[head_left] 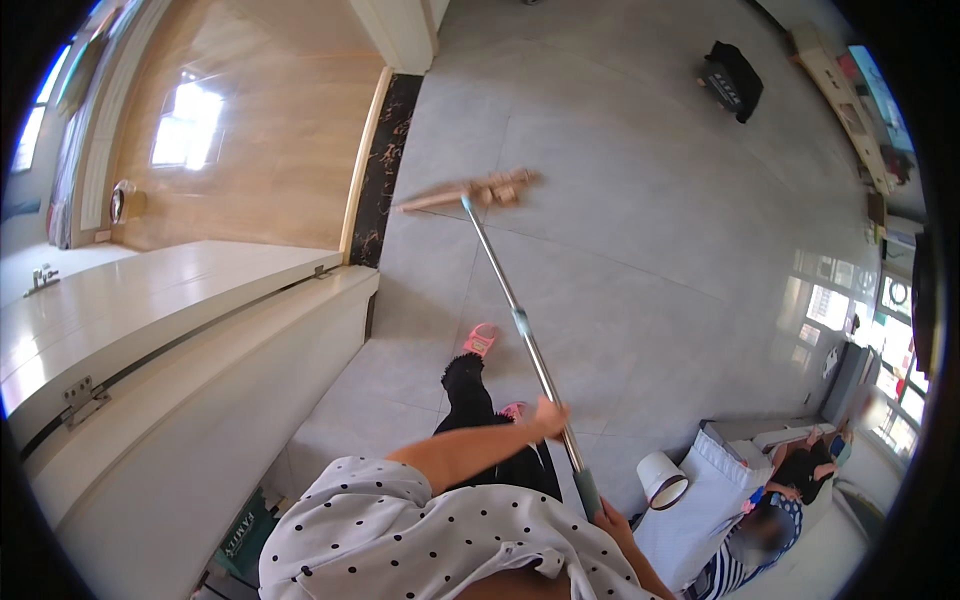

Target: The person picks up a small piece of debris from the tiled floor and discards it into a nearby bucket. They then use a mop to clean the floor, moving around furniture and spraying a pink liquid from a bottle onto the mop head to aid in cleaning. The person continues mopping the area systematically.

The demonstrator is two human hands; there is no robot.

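A mop with a long metal pole [498, 262] slants across the floor ahead of me. Its brown flat head [475, 190] lies on the grey tiles beside the dark doorway threshold and looks smeared by motion. My left hand [549, 417] is wrapped round the pole's lower-middle part. Lower down, my right hand [612, 522] closes on the pole's grey-green grip [588, 492]; some of its fingers are hidden behind the grip. A pink slipper [481, 340] on my foot stands on the tiles below the mop head.
An open white door [180, 300] stands at left, with a wooden-floored room [280, 110] beyond the dark threshold [385, 170]. A black bag-like object [733, 82] lies far right. A white bin [662, 482] stands by a light-covered sofa [690, 520], where people sit. A cabinet [845, 105] lines the far right wall.
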